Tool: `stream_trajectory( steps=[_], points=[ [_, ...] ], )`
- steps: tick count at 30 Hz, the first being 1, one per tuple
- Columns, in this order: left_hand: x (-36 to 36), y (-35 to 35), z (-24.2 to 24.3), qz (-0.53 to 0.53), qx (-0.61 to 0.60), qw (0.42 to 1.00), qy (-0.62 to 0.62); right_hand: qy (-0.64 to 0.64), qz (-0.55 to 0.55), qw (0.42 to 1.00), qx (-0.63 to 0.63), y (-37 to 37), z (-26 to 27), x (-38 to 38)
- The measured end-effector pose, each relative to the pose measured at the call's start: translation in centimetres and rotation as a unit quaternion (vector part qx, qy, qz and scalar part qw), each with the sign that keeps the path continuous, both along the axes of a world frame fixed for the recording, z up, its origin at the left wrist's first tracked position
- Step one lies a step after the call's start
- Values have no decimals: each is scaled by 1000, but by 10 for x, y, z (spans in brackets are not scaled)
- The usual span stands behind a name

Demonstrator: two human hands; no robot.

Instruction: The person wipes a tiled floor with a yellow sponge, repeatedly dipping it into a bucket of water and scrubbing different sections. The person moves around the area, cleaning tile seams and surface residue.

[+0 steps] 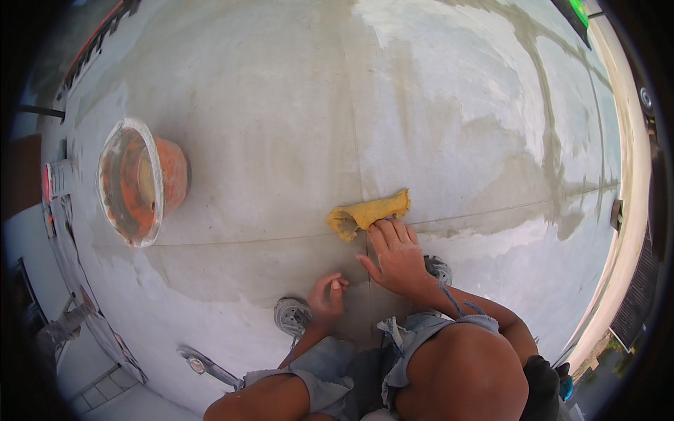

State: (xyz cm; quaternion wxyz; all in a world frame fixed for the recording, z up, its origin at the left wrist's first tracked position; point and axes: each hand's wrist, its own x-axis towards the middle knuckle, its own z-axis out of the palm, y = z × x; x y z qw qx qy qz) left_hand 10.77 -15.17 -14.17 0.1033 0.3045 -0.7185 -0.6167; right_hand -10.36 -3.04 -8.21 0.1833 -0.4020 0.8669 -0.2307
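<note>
My right hand [394, 252] is on the near edge of a folded yellow cloth or sponge sheet [371, 210], its fingertips pressed to it and the thumb held apart. The cloth lies over a junction of thin joints in the grey tile floor [263, 189], curled open at its left end. Close to my left shoe [293, 314], my left hand [327, 299] hovers with its fingers curled in; I see nothing in it. Damp, darker smears surround the cloth. To the left stands an orange bucket [174, 173], its rim crusted white and its inside stained.
A dark-handled tool [205, 366] lies left of my knees. A pale raised border [629, 210] runs along the right side, with a small dark object [616, 214] beside it. Assorted items, including a white and red container [57, 180], line the left edge.
</note>
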Motion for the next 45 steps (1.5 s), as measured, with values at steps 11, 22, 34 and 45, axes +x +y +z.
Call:
stream_trajectory(
  steps=[11, 22, 34, 45],
  points=[
    [-6, 2, 5, 11, 14, 1000, 8, 71, 10, 991, -110, -32, -36, -69],
    [-27, -6, 27, 43, 124, 991, 24, -582, -132, 788, -151, -1, 10, -60],
    [-73, -33, 70, -25, 335, 942, -20, -753, -160, 615, -170, 15, 26, -52],
    [-62, -30, 79, -110, -189, 953, 208, -45, 91, 957, -272, 42, 57, -20]
  ],
)
